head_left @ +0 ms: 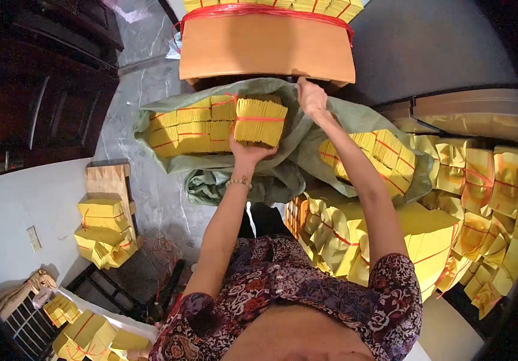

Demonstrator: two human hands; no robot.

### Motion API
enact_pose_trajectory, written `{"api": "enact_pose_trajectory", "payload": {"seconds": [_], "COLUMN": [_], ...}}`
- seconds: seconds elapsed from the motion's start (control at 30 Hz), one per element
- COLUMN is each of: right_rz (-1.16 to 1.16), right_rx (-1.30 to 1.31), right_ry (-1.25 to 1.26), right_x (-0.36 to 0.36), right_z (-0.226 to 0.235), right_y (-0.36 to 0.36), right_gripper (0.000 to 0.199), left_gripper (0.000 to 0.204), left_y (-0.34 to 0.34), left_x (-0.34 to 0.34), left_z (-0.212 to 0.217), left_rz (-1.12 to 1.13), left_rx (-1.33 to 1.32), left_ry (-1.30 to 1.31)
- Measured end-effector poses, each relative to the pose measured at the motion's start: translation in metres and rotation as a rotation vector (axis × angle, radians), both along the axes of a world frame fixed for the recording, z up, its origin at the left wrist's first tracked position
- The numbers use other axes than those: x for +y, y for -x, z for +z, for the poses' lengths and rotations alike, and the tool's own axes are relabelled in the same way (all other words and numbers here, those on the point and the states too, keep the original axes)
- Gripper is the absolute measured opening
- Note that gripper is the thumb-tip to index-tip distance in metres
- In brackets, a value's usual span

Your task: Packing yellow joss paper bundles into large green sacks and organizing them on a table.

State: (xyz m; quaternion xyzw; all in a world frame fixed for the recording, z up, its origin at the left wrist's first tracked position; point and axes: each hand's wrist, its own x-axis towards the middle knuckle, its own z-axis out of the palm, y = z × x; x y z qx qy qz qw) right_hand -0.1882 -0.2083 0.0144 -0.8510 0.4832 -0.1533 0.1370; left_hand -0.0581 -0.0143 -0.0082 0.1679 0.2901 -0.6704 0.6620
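The left hand (248,150) has its grip pressed around a yellow paper bundle (260,121), a thick block of thin sheets bound once across by a red band, held at the mouth of the green woven sack (298,150) near the picture's centre. At 9 o'clock of that bundle, inside the sack, lie packed bundles (192,129) of the same yellow, cross-tied in red. The right hand (312,99) is at 1 o'clock of the bundle, its grip pinching the sack's upper rim.

At 12 o'clock stands a wooden stool (268,51) with more yellow paper tied on by red cord (259,11). At 3 to 5 o'clock a large heap of folded yellow packets (469,198) with red ties fills the corner. At 8 o'clock a smaller yellow stack (105,231) sits on a low wooden bench (108,178).

The floor (144,78) is grey and marbled; a dark wooden cabinet (42,90) stands at 10 o'clock.
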Motion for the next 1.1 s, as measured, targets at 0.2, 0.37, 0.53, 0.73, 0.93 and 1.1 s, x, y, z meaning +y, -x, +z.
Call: {"api": "enact_pose_trajectory", "payload": {"seconds": [0.2, 0.37, 0.53, 0.73, 0.93, 1.1], "right_rz": [-0.025, -0.034, -0.099, 0.251, 0.144, 0.126], "right_rx": [-0.058, -0.125, -0.030, -0.020, -0.352, -0.359], "right_ry": [-0.041, -0.050, -0.092, -0.301, -0.043, 0.031], "right_x": [0.006, 0.003, -0.015, -0.063, -0.025, -0.027], "right_z": [0.010, 0.001, 0.006, -0.031, 0.008, 0.003], "right_y": [0.000, 0.006, -0.020, -0.035, -0.050, -0.030], "right_gripper": [0.013, 0.017, 0.058, 0.044, 0.017, 0.014], "left_gripper": [0.061, 0.073, 0.083, 0.086, 0.075, 0.064], "left_y": [0.015, 0.000, -0.013, -0.014, -0.023, -0.012], "left_x": [-0.040, -0.048, -0.037, -0.058, -0.058, -0.078], "left_z": [-0.013, -0.029, -0.028, -0.051, -0.059, -0.047], "left_rz": [0.097, 0.014, -0.034, -0.312, -0.217, -0.227], "left_rx": [0.110, -0.127, -0.519, -1.301, -1.132, -1.082], "left_ry": [0.023, -0.249, -0.182, -0.274, -0.204, -0.165]}}
